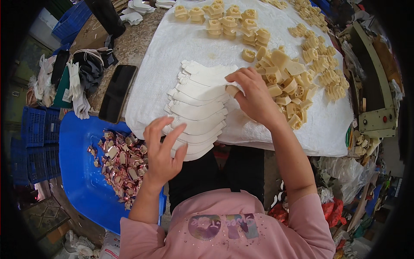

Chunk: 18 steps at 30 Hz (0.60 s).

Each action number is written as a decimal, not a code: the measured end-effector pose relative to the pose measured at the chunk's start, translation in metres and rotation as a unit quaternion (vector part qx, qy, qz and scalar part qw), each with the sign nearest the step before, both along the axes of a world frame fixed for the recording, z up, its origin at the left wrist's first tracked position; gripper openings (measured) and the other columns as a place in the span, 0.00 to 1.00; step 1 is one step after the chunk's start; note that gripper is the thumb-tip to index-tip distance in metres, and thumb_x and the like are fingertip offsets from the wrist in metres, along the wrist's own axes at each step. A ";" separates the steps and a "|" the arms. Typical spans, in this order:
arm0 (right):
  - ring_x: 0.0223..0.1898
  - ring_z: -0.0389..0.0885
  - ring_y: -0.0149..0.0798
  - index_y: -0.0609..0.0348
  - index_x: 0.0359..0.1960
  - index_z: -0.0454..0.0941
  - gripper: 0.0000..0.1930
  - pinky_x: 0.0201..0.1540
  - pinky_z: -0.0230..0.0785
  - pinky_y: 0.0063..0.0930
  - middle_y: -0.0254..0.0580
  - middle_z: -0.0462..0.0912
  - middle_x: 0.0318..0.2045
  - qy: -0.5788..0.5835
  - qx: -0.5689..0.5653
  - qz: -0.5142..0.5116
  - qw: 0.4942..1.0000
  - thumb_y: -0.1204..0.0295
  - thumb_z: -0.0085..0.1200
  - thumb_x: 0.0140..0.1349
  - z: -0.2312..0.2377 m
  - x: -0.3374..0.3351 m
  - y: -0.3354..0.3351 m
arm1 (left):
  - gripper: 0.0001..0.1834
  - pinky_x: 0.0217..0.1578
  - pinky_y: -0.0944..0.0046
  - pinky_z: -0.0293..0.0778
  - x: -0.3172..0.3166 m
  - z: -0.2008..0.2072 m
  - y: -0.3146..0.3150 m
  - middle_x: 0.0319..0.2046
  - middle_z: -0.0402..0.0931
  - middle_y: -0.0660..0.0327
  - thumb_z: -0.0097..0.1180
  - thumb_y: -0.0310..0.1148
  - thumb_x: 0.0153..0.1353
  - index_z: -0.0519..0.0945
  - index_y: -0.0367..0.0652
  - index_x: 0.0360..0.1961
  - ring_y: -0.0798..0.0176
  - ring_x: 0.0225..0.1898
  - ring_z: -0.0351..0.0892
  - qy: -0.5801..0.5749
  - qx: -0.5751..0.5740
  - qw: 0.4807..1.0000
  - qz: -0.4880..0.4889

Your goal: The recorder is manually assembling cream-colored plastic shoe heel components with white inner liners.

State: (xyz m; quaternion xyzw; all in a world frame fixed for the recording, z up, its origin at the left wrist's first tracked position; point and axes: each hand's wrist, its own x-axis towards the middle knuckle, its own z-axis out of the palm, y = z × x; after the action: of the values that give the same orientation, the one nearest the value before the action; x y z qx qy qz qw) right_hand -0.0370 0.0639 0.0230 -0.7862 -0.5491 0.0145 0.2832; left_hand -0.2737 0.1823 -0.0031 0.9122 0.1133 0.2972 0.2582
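Observation:
A fanned row of thin white curved pieces [198, 108], overlapping one another, lies on a white woven sheet [151, 82] and reaches over its near edge. My left hand [166, 151] is at the near left side of the row, fingers spread and nothing seen in them. At the far right end of the row is my right hand [254, 97], its index finger and thumb apart beside the white pieces. A tan cover wraps the right thumb. Whether either hand's fingertips touch the pieces, I cannot tell. Close to the right hand lies a heap of cream-coloured moulded parts [289, 73].
More cream moulded parts [228, 21] stand in stacked rows at the far side. A black phone [117, 93] lies on the left of the table. Below it, a blue tub [82, 172] holds many shiny pinkish pieces [125, 159]. A greenish metal machine [377, 121] stands right.

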 end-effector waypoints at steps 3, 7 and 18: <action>0.46 0.70 0.44 0.59 0.40 0.78 0.15 0.50 0.60 0.36 0.42 0.77 0.39 -0.035 -0.051 0.012 0.998 0.81 0.50 0.48 -0.003 -0.002 0.012 | 0.20 0.52 0.56 0.62 0.023 0.004 0.003 0.48 0.69 0.51 0.59 0.23 0.45 0.78 0.40 0.44 0.48 0.51 0.66 0.017 -0.004 1.000 0.004; 0.46 0.70 0.41 0.59 0.39 0.79 0.14 0.49 0.60 0.37 0.40 0.78 0.39 -0.053 -0.069 0.028 0.996 0.81 0.51 0.48 -0.005 -0.003 0.024 | 0.19 0.52 0.56 0.63 0.039 0.001 0.004 0.47 0.70 0.54 0.60 0.23 0.45 0.79 0.42 0.43 0.50 0.51 0.68 0.033 0.013 0.999 -0.024; 0.44 0.70 0.43 0.58 0.32 0.80 0.10 0.47 0.57 0.40 0.40 0.77 0.34 -0.073 -0.039 0.076 0.994 0.80 0.54 0.45 -0.019 -0.019 0.068 | 0.18 0.53 0.54 0.64 0.051 -0.016 0.010 0.46 0.72 0.52 0.60 0.22 0.44 0.78 0.39 0.41 0.49 0.53 0.69 0.026 0.008 1.000 0.015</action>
State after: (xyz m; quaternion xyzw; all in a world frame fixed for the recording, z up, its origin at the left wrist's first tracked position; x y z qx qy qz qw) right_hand -0.0561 0.1322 0.0041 -0.7518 -0.6251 -0.0003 0.2097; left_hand -0.2227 0.1926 -0.0191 0.9198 0.1312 0.2782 0.2436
